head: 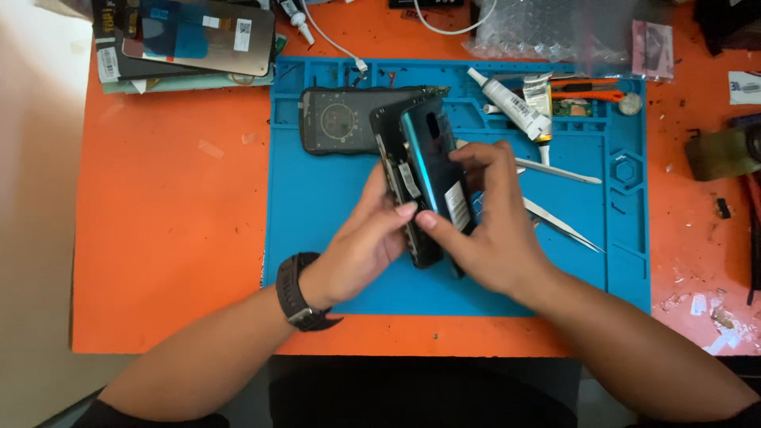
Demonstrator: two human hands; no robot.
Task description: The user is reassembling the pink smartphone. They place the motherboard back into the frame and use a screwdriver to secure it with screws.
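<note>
Both my hands hold a dark smartphone (394, 170) over a blue repair mat (333, 206). My left hand (361, 242), with a black watch on the wrist, grips the phone body from the left and below. My right hand (491, 230) grips the teal back cover (432, 154), which is lifted off the body at an angle along its right side. The thumbs of both hands meet at the seam between cover and body. The lower end of the phone is hidden behind my fingers.
A second dark phone panel (337, 120) lies on the mat behind. A white glue tube (507, 103), metal tweezers (559, 222) and a metal pry tool (555, 170) lie to the right. Stacked screen parts (190, 36) sit top left on the orange table (170, 238).
</note>
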